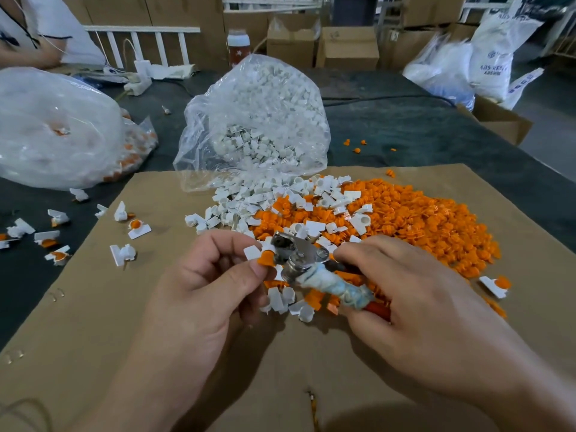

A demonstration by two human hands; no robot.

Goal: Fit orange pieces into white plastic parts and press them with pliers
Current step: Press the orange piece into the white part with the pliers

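Two hands met at the lower centre of the frame, above a brown cardboard sheet [93, 307] on the dark table [405, 129]. The left hand [199, 285] pinched a white plastic part [251, 252] with an orange piece [265, 256] seated in it, between thumb and forefinger. The right hand [414, 294] curled round the cloth-wrapped handles of the pliers [304, 255], whose metal head touched the orange piece. Behind them lay a heap of orange pieces [420, 219], with loose white parts [249, 201] spilling from a clear bag [255, 120] at centre. Several fitted parts [137, 228] lay scattered at the left edge of the cardboard.
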